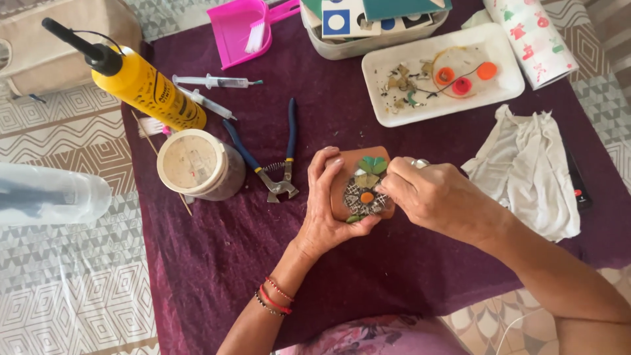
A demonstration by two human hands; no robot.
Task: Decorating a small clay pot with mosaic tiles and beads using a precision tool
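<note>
On the dark purple cloth (217, 263), centre of the table, your left hand (328, 204) cups a small terracotta pot (343, 190) lying on its side, fingers wrapped round its left edge. Your right hand (437, 197) is pinched at the mosaic pieces (365, 190) on the pot's face; whether it holds anything, can't tell. Blue-handled nippers (276, 164) lie just left of the pot, a lidded jar (196, 164) further left, yellow adhesive tube (141, 85) and syringes (217, 82) beyond. Far right: white tray (509, 62) with bits and bottle caps. A white rag (532, 171) lies right. Patterned covering (59, 289) runs under the cloth.
</note>
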